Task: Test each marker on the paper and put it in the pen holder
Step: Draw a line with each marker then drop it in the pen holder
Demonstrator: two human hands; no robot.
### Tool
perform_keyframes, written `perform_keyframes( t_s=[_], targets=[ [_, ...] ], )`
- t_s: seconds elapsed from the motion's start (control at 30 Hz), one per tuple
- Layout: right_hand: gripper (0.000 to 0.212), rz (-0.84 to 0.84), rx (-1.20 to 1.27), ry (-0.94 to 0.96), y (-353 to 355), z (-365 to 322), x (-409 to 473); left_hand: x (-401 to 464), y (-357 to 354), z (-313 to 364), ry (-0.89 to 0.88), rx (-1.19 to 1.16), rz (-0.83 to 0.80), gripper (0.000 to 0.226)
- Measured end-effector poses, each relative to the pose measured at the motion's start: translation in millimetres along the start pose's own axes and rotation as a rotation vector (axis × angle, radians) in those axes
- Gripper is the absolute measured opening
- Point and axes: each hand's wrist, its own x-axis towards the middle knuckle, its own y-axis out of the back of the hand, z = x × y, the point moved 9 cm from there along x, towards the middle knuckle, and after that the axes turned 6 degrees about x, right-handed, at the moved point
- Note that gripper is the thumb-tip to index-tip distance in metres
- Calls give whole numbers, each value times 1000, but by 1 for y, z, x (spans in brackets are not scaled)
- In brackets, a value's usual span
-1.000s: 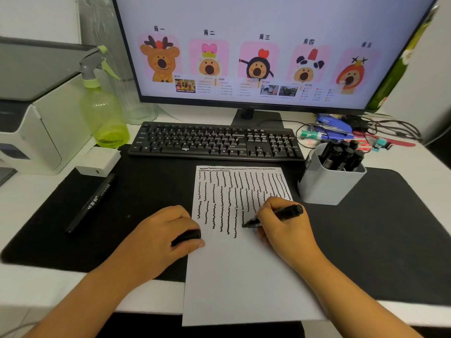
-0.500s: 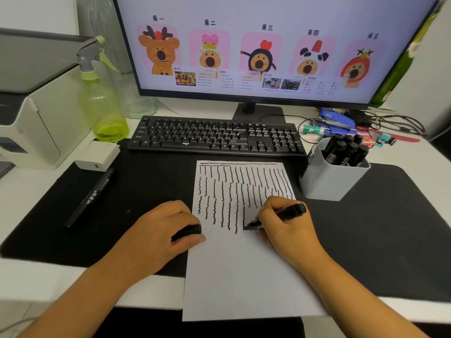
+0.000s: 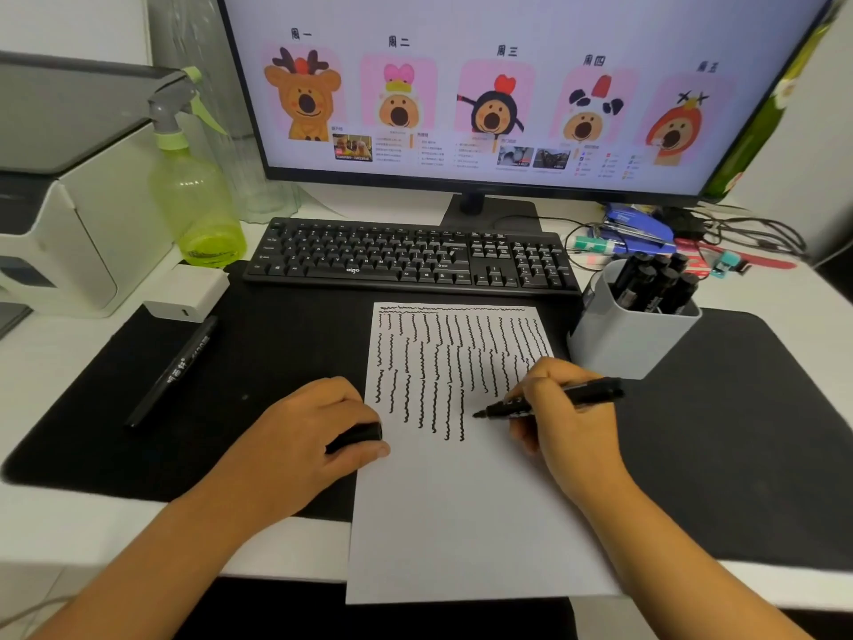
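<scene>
One marker (image 3: 551,401) is sitting uncapped in my right hand (image 3: 561,418), the fingers curling round its barrel and the tip pointing left over the paper (image 3: 466,510), just beside the last wavy black line; whether the tip is touching the sheet I cannot tell; my left hand (image 3: 314,436) is resting at the paper's left edge, its fingers gripping a short black piece that looks like the cap (image 3: 354,438); the paper is lying under and between both hands on the black desk mat (image 3: 738,455), its upper half covered in rows of squiggles; just beyond my right hand the white pen holder (image 3: 627,337) is standing on the mat, several black markers poking up from it; well to the left of my left hand another black marker (image 3: 173,371) is lying on the mat, a small white block (image 3: 187,293) touching its far end; past both hands the keyboard (image 3: 411,258) is sitting beneath the lit monitor (image 3: 507,85); a green spray bottle (image 3: 194,191) and a printer (image 3: 60,214) are standing far left.
</scene>
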Motion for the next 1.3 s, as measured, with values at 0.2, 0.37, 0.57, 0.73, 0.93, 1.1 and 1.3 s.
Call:
perform_keyframes(
  t_s=[0.2, 0.37, 0.57, 0.73, 0.93, 1.1, 1.3],
  targets=[
    [22, 102, 80, 85, 14, -21, -2, 0, 16, 13, -33, -16, 81, 46],
    [21, -65, 177, 48, -12, -33, -15, 5, 30, 43, -128, 34, 148, 49],
    [23, -164, 190, 47, -33, -43, -30, 14, 30, 57, -147, 49, 138, 42],
    [24, -187, 146, 62, -37, -46, -35, 15, 32, 67, -196, 62, 137, 37],
    [22, -293, 129, -5, -47, -44, -39, 15, 31, 79, -214, -2, 78, 47],
    [19, -319, 107, -24, -43, -49, -41, 9, 18, 67, -50, -234, -68, 39],
    [25, -276, 161, 0, -48, -56, -49, 6, 23, 75, -69, -229, -71, 37]
  ],
)
